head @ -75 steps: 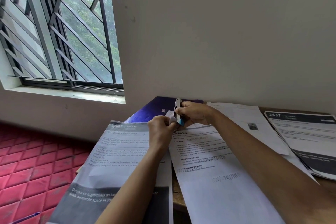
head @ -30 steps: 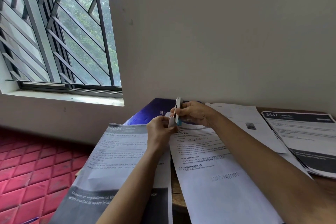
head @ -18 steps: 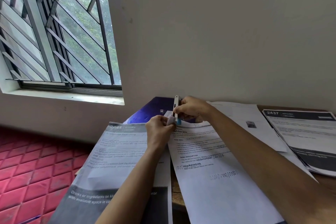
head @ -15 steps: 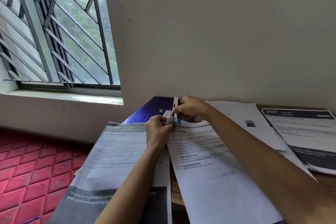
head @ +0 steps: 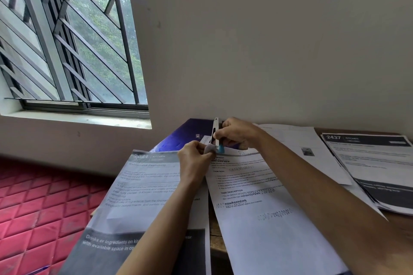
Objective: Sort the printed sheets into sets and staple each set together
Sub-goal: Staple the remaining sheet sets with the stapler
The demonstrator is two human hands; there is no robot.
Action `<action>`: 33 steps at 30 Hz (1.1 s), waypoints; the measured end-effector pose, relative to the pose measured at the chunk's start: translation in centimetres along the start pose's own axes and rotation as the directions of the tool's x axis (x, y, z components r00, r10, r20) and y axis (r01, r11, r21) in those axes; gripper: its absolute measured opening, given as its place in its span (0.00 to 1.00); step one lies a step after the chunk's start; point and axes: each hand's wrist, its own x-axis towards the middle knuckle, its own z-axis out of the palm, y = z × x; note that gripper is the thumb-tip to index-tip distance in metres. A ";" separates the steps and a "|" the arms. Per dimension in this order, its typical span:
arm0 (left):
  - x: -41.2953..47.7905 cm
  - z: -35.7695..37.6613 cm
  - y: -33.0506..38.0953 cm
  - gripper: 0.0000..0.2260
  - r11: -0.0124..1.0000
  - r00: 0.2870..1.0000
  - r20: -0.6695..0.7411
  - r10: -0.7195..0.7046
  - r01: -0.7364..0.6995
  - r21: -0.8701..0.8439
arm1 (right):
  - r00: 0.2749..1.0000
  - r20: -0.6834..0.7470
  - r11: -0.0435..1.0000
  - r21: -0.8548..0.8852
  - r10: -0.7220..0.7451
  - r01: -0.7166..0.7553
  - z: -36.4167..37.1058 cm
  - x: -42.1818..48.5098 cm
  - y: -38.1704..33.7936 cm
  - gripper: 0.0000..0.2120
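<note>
My right hand grips a small stapler, white with a blue end, its top arm swung upright. It is held just above the top left corner of a printed sheet set headed with task text. My left hand pinches a small pale thing against the stapler's lower end; what it is cannot be told. Under my left forearm lies another printed set headed "Refrigerator Restocking", hanging over the table's left edge.
A purple folder lies behind the hands against the wall. More printed sheets and a stack headed "2437 Kitchen" cover the right of the wooden table. A barred window and red tiled floor are left.
Both hands stay together at the stapler with only slight shifts. The view has drifted a little; the papers have not moved.
</note>
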 end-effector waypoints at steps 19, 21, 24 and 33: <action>0.0 -0.2 0.1 0.11 0.989 0.997 0.015 -0.077 0.078 -0.125 | 0.999 -0.011 0.973 0.227 0.042 -0.038 -0.2 0.4 0.2 0.10; 0.0 -0.2 0.1 0.11 0.985 0.995 0.027 -0.099 0.102 -0.136 | 0.998 -0.048 0.965 0.261 0.042 -0.028 -0.2 0.5 0.4 0.09; 0.1 -0.3 0.2 0.07 0.984 0.992 0.054 -0.111 0.118 -0.137 | 0.990 -0.131 0.950 0.311 0.060 -0.017 -0.1 1.0 0.9 0.11; 0.0 -0.2 0.3 0.01 0.976 0.989 0.035 -0.141 0.145 -0.162 | 0.962 -0.264 0.996 -0.051 -0.078 0.067 -0.4 2.4 1.2 0.18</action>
